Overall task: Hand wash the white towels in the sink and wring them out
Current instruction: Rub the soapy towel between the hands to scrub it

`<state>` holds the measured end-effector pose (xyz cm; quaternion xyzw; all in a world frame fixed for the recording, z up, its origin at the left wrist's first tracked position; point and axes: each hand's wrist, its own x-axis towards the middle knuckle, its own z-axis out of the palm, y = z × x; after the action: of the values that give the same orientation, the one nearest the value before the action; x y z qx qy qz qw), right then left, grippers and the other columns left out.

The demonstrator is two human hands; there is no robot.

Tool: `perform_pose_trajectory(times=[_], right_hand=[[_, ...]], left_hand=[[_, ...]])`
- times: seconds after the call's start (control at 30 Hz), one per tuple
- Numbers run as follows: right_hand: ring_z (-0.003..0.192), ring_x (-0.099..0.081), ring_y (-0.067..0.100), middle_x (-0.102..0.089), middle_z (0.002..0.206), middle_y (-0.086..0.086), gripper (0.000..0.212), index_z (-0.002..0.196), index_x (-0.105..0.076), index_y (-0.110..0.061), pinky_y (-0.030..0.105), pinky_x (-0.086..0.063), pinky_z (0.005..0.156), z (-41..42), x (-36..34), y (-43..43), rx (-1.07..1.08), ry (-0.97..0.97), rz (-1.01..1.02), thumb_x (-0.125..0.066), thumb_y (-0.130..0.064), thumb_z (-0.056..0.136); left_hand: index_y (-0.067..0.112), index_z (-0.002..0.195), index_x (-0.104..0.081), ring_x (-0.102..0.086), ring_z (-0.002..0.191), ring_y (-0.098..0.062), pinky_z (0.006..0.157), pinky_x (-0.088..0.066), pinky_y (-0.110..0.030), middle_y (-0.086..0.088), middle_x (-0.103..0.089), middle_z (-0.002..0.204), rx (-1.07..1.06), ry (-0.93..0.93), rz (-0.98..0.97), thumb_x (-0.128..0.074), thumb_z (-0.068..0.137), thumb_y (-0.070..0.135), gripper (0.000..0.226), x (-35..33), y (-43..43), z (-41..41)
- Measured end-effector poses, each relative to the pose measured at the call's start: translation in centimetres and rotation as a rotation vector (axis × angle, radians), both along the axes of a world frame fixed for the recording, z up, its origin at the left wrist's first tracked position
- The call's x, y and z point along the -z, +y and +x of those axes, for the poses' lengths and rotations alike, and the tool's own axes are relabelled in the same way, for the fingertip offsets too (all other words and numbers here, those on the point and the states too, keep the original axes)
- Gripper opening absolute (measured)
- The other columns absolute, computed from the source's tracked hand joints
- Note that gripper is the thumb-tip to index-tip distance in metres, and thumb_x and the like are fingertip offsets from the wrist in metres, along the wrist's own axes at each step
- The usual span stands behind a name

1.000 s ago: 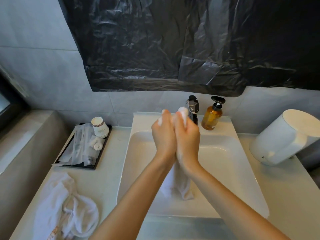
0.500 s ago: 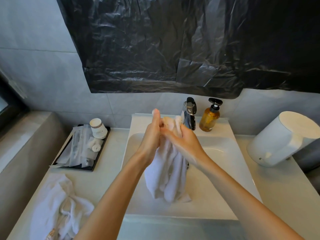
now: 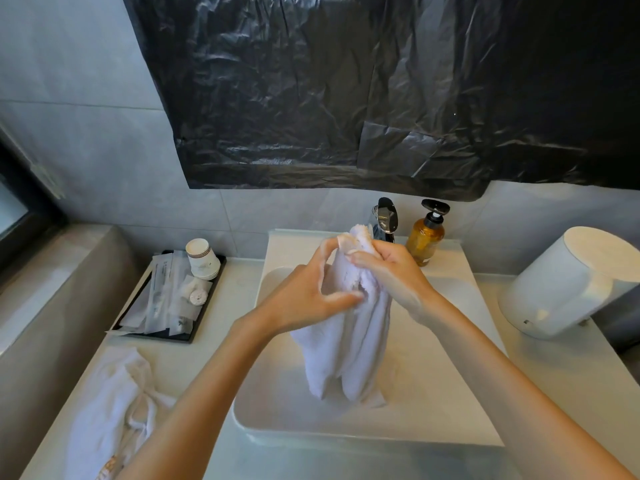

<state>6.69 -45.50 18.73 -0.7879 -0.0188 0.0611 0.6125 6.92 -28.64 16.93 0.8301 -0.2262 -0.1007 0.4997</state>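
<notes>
A wet white towel hangs bunched over the white sink, its lower end touching the basin floor. My left hand grips the towel's upper part from the left, thumb across the front. My right hand grips the top of the towel from the right, fingers curled over the bunched end. Both hands look soapy. A second white towel lies crumpled on the counter at the lower left.
A chrome tap and an amber pump bottle stand behind the basin. A black tray with sachets and paper cups sits on the left counter. A white dispenser stands at the right. Black plastic sheeting covers the wall above.
My hands have parted from a pressed-together rubbing pose. The left hand dropped lower on the towel and the right stays at the top, so more of the towel hangs in view.
</notes>
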Motion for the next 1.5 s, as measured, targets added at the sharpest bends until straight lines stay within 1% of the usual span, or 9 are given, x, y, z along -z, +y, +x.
perform_pose_trajectory(times=[0.17, 0.27, 0.33, 0.53, 0.77, 0.93, 1.07, 1.27, 1.5], right_hand=[[0.076, -0.06, 0.02, -0.062, 0.078, 0.011, 0.02, 0.087, -0.064, 0.001, 0.03, -0.046, 0.07, 0.3, -1.2, -0.6, 0.147, 0.059, 0.141, -0.063, -0.018, 0.09], [0.077, -0.067, 0.018, -0.069, 0.087, 0.013, 0.022, 0.096, -0.068, -0.001, 0.021, -0.053, 0.061, 0.6, -2.2, -1.7, 0.247, 0.087, 0.316, -0.061, -0.021, 0.092], [0.082, -0.065, 0.023, -0.065, 0.096, 0.019, 0.036, 0.111, -0.062, 0.007, 0.023, -0.054, 0.061, 0.9, -2.7, -2.3, 0.277, 0.085, 0.381, -0.06, -0.023, 0.093], [0.072, -0.058, 0.016, -0.06, 0.079, 0.008, 0.029, 0.09, -0.063, -0.001, 0.028, -0.044, 0.066, 2.1, -1.2, -3.5, 0.383, -0.001, 0.007, -0.059, -0.03, 0.094], [0.059, -0.041, 0.013, -0.041, 0.057, 0.001, 0.044, 0.061, -0.042, -0.013, 0.029, -0.031, 0.058, 0.8, 3.4, -3.1, 0.304, -0.021, -0.209, -0.057, -0.037, 0.094], [0.059, -0.028, 0.009, -0.027, 0.058, -0.003, 0.046, 0.061, -0.032, -0.015, 0.026, -0.025, 0.054, -1.8, 3.4, 0.9, 0.389, -0.228, 0.11, -0.061, -0.03, 0.092], [0.05, -0.036, 0.003, -0.037, 0.049, -0.011, 0.046, 0.055, -0.035, -0.021, 0.022, -0.032, 0.052, -1.7, 3.7, 4.4, 0.353, -0.196, 0.066, -0.059, -0.021, 0.095], [0.058, -0.047, 0.015, -0.047, 0.048, -0.009, 0.043, 0.051, -0.045, -0.021, 0.032, -0.038, 0.062, 1.9, 4.1, 4.4, 0.692, 0.012, 0.216, -0.053, -0.028, 0.093], [0.059, -0.049, 0.017, -0.048, 0.053, -0.005, 0.047, 0.053, -0.046, -0.018, 0.029, -0.036, 0.059, 1.5, 3.6, 5.0, 0.521, -0.1, -0.096, -0.05, -0.034, 0.097]], left_hand=[[0.04, 0.147, -0.006, -0.058, 0.061, -0.003, 0.06, -0.047, -0.016, 0.003, -0.062, 0.069, -0.058, 0.056, -0.04, -0.084, 0.073, 0.017, 0.11, 3.0, 0.8, 0.1], [0.034, 0.133, -0.045, -0.067, 0.091, -0.014, 0.082, -0.055, -0.036, -0.005, -0.069, 0.103, -0.049, 0.07, 0.14, -0.074, 0.084, 0.032, 0.057, 5.1, 2.0, 0.0], [0.02, 0.111, -0.066, -0.068, 0.096, -0.014, 0.086, -0.056, -0.032, -0.004, -0.072, 0.104, -0.078, 0.181, 0.033, -0.065, 0.092, 0.032, 0.022, 5.7, 1.8, -0.4], [0.009, 0.12, -0.062, -0.064, 0.109, -0.023, 0.088, -0.052, -0.039, -0.008, -0.068, 0.115, -0.412, 0.477, -0.645, -0.065, 0.086, 0.041, 0.047, 5.4, 1.4, 1.3], [0.025, 0.094, -0.068, -0.062, 0.074, -0.009, 0.058, -0.047, -0.022, 0.006, -0.068, 0.078, -0.697, 0.442, -0.587, -0.057, 0.095, 0.033, 0.014, 3.6, -0.2, 3.1], [0.024, 0.09, -0.068, -0.066, 0.089, -0.021, 0.073, -0.051, -0.032, 0.001, -0.068, 0.086, -0.827, 0.494, -0.57, -0.053, 0.091, 0.035, 0.019, 4.0, -1.5, 3.4], [0.02, 0.091, -0.069, -0.066, 0.076, -0.017, 0.065, -0.051, -0.028, -0.002, -0.069, 0.077, -0.749, 0.522, -0.579, -0.051, 0.094, 0.037, 0.025, 3.3, -4.6, 1.6], [0.02, 0.079, -0.071, -0.058, 0.056, -0.008, 0.054, -0.045, -0.022, 0.005, -0.063, 0.059, -0.678, 0.464, -0.542, -0.051, 0.09, 0.03, 0.025, 2.2, -6.6, -1.6], [0.014, 0.066, -0.056, -0.052, 0.046, -0.008, 0.047, -0.04, -0.021, 0.007, -0.054, 0.045, -0.807, 0.513, -0.554, -0.048, 0.095, 0.028, 0.034, 1.1, -6.8, 0.1]])
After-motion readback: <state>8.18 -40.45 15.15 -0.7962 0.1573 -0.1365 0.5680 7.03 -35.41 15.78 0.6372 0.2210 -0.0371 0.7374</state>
